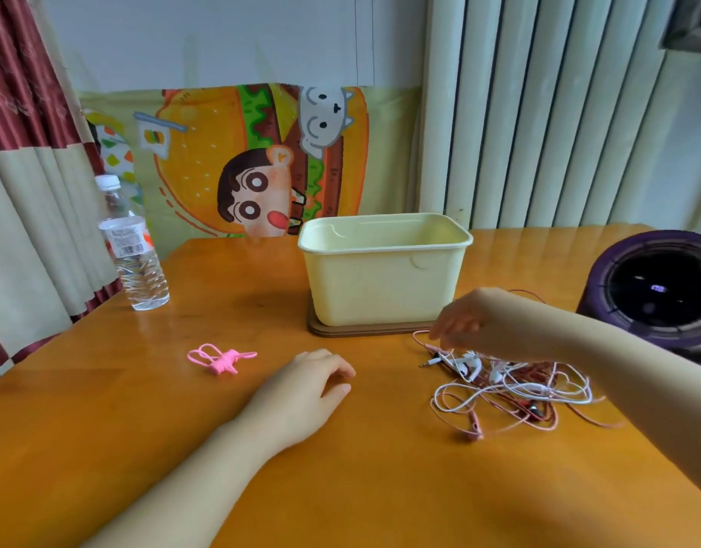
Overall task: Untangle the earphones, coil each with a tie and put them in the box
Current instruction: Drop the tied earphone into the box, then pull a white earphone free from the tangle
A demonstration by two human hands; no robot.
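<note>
- Head view, looking down at an orange-brown wooden table point(261, 488), with both of my bare hands over it.
- Earphones point(511, 385) lie in one loose tangle on the table to the right, near the box and in front of it. White, red and pink cords loop through one another, with white earbuds point(465, 365) and a metal plug point(426, 365) at the left end of the heap.
- My right hand point(467, 322) hangs over the far left edge of the tangle, fingers drooping toward the cords there. The fingertips are blurred, so I cannot tell whether they pinch a cord or only hover.
- My left hand point(305, 389) rests palm down on the table between the tangle and the ties, fingers loosely curled, holding nothing.
- Pink ties point(220, 359) lie in a small bundle to the left, well apart from the earphones.
- Pale yellow box point(384, 278) stands open on a brown mat point(341, 330) toward the back of the table.
- I judge the cords to be light, thin and limp. They will snag on each other, and a hard tug would likely tighten the knots or strain the joints at the earbuds.
- The best hold, I think, is to pinch a stiff end, either the plug or one earbud. I would then draw that one colour out slowly while my other hand pins the rest of the heap down.
</note>
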